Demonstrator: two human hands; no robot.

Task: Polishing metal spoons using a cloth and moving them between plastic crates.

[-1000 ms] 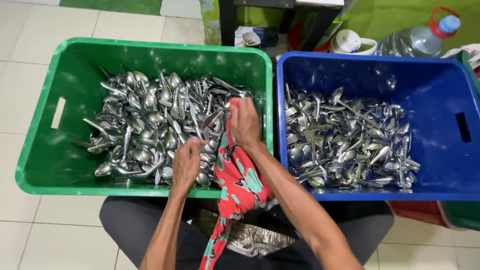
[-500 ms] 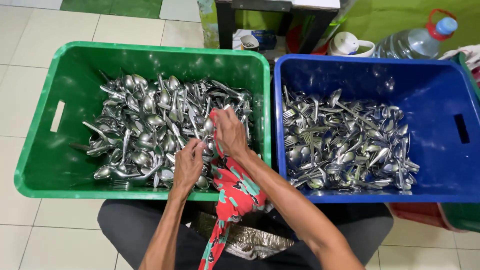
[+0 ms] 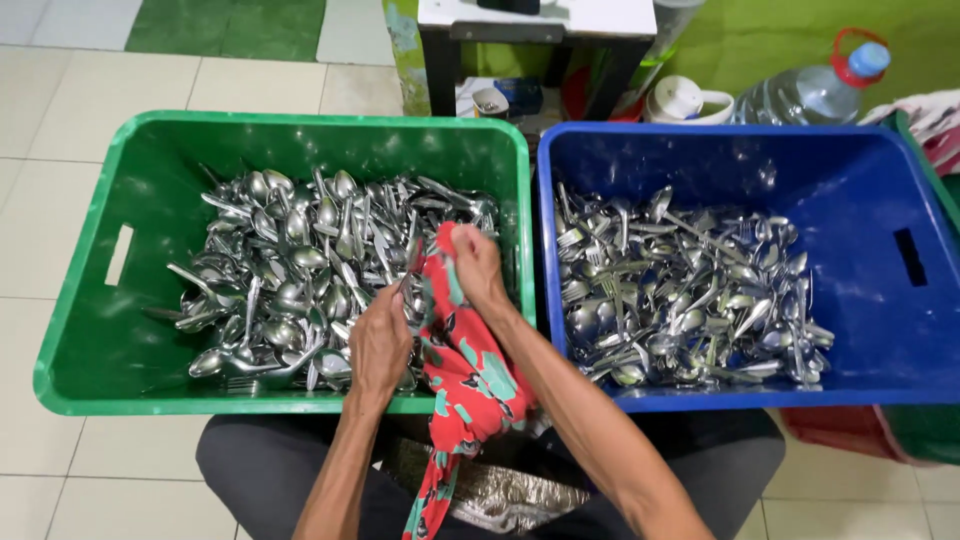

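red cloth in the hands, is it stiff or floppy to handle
Probably floppy: the red cloth hangs from the right hand in loose folds down to the lap. Likely light, since one hand pinches its top. It looks easy to snag on the spoons in the green crate.

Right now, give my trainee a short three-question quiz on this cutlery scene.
1. True or false: the green crate stands to the left of the blue crate.
2. What does the right hand grip?
A. a water bottle
B. a red patterned cloth
C. a white cup
3. Fill in: the left hand holds a piece of cutlery over the ___ crate.

Key
1. True.
2. B: the red patterned cloth hangs from that hand toward the lap.
3. Green; the spoon pile lies below it.
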